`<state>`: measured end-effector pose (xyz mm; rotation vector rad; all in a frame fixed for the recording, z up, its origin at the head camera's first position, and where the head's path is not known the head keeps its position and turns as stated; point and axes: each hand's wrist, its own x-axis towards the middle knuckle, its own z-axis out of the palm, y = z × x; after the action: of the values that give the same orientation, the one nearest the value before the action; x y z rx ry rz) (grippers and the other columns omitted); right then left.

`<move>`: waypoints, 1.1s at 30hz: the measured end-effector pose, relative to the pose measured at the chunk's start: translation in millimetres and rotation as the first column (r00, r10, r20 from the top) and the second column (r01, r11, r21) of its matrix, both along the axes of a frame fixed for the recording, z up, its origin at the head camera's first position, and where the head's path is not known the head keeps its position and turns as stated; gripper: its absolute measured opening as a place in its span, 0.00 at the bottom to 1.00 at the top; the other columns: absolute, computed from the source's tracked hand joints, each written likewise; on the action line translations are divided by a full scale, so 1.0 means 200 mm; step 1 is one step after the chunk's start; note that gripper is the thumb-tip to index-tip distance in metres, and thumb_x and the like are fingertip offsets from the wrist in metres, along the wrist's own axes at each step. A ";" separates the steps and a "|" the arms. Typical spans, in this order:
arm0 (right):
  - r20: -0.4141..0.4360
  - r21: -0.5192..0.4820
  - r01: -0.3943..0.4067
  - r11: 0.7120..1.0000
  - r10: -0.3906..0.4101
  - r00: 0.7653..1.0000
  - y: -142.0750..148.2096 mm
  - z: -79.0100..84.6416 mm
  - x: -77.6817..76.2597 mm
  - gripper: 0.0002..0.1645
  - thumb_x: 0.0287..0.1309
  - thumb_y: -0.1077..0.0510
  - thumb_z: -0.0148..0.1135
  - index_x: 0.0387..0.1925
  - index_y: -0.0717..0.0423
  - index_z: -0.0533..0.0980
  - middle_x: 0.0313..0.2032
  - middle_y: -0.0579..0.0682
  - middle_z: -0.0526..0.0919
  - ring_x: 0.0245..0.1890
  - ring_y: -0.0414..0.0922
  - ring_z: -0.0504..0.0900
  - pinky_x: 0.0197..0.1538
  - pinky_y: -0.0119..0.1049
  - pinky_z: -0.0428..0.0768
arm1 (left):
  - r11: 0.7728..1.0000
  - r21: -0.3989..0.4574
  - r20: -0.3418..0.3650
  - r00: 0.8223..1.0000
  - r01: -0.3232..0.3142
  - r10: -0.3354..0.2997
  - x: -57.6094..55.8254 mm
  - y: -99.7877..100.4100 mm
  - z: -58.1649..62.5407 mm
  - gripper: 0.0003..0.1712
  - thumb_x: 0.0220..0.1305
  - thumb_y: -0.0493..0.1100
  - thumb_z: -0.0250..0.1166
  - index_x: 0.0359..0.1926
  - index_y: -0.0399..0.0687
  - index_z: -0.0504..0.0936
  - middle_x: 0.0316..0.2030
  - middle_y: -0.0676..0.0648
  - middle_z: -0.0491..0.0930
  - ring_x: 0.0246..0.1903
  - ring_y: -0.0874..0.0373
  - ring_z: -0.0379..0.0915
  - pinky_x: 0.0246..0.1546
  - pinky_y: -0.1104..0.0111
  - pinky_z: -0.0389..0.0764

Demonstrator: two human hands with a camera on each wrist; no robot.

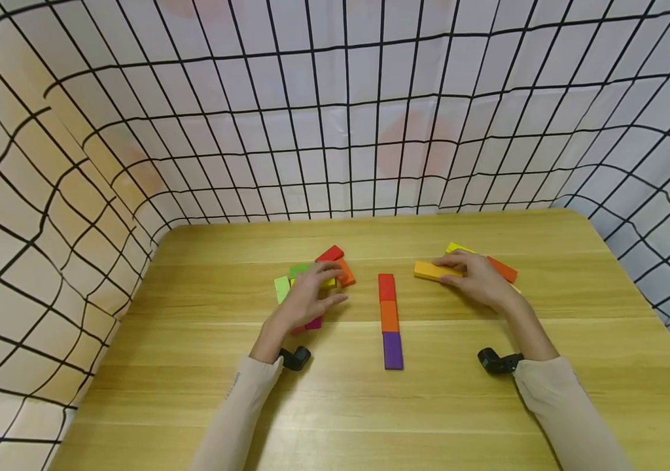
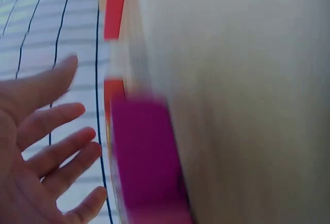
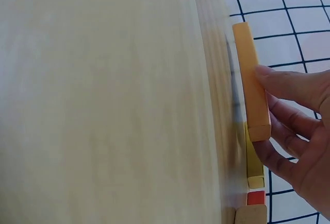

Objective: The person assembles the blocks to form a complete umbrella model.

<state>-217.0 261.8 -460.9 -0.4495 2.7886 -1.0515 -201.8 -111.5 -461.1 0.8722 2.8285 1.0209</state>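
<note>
My right hand (image 1: 476, 278) pinches a yellow-orange block (image 3: 251, 80) between thumb and fingers, above the right-hand blocks. Beneath and behind it lie a yellow block (image 1: 458, 248) and a red-orange block (image 1: 502, 269). My left hand (image 1: 305, 294) hovers over the left pile with its fingers spread and holds nothing. In that pile show a green block (image 1: 299, 270), a light green block (image 1: 282, 288), a red block (image 1: 330, 253), an orange block (image 1: 345, 273) and a magenta block (image 2: 144, 152). Between the hands, a red block (image 1: 386, 287), an orange block (image 1: 389, 316) and a purple block (image 1: 392, 350) form one straight line.
The blocks lie on a wooden table (image 1: 335, 405). A white cloth wall with a black grid (image 1: 335, 124) rises behind the table and along both sides. Each wrist wears a black camera, the left one (image 1: 296, 358) and the right one (image 1: 496, 361).
</note>
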 end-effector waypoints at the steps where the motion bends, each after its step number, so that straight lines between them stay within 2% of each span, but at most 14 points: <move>1: 0.000 0.002 -0.001 1.000 0.001 1.000 0.00 0.00 0.00 0.22 0.71 0.59 0.64 0.64 0.56 0.79 0.63 0.65 0.79 0.63 0.63 0.77 0.62 0.60 0.78 | 0.999 -0.016 0.012 0.999 0.033 -0.033 0.01 0.02 0.00 0.32 0.67 0.47 0.72 0.67 0.37 0.78 0.71 0.38 0.72 0.72 0.40 0.65 0.73 0.40 0.62; 7: -0.005 0.006 -0.008 1.000 0.008 1.000 0.00 0.02 0.01 0.23 0.71 0.59 0.64 0.64 0.57 0.79 0.62 0.66 0.80 0.62 0.63 0.77 0.62 0.61 0.77 | 0.975 -0.111 0.094 0.978 0.194 -0.183 0.06 0.13 0.00 0.44 0.69 0.56 0.69 0.78 0.43 0.64 0.81 0.41 0.54 0.81 0.45 0.50 0.79 0.39 0.49; 12: -0.010 0.013 -0.011 1.000 0.011 1.000 0.00 0.03 0.01 0.24 0.70 0.59 0.65 0.65 0.57 0.79 0.62 0.65 0.80 0.60 0.62 0.79 0.60 0.60 0.78 | 0.949 -0.162 0.139 0.959 0.269 -0.248 0.10 0.17 0.01 0.48 0.69 0.57 0.68 0.81 0.46 0.57 0.83 0.43 0.48 0.83 0.46 0.42 0.81 0.39 0.39; 18: -0.011 0.014 -0.008 1.000 0.008 1.000 0.00 0.03 0.02 0.24 0.70 0.58 0.65 0.65 0.57 0.79 0.62 0.65 0.80 0.60 0.62 0.79 0.59 0.58 0.79 | 0.930 -0.201 0.140 0.949 0.307 -0.283 0.12 0.22 0.01 0.49 0.69 0.59 0.67 0.81 0.45 0.57 0.83 0.45 0.48 0.83 0.46 0.40 0.82 0.41 0.35; 24: -0.009 0.009 -0.004 1.000 0.004 1.000 -0.01 0.04 0.02 0.23 0.70 0.58 0.65 0.64 0.56 0.79 0.62 0.65 0.80 0.59 0.61 0.80 0.60 0.59 0.79 | 0.918 -0.252 0.160 0.948 0.308 -0.274 0.14 0.26 0.01 0.52 0.67 0.64 0.67 0.82 0.49 0.55 0.83 0.48 0.44 0.84 0.49 0.37 0.82 0.45 0.34; 27: -0.007 0.009 -0.001 1.000 0.001 1.000 -0.02 0.04 0.01 0.23 0.71 0.57 0.64 0.64 0.56 0.79 0.61 0.64 0.81 0.58 0.61 0.80 0.59 0.59 0.79 | 0.907 -0.276 0.171 0.945 0.317 -0.278 0.15 0.27 0.02 0.53 0.66 0.65 0.67 0.82 0.50 0.55 0.84 0.49 0.43 0.84 0.51 0.36 0.82 0.44 0.34; 33: -0.010 0.008 -0.004 1.000 0.004 1.000 -0.04 0.04 -0.01 0.22 0.71 0.56 0.64 0.64 0.55 0.80 0.60 0.63 0.82 0.58 0.60 0.80 0.60 0.59 0.78 | 0.892 -0.314 0.152 0.945 0.324 -0.290 0.17 0.29 0.03 0.54 0.65 0.66 0.68 0.82 0.49 0.55 0.84 0.48 0.43 0.84 0.52 0.36 0.82 0.42 0.36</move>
<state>-218.6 253.5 -452.0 -0.4606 2.7986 -1.0394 -167.6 -54.0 -455.9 1.1375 2.5535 0.5071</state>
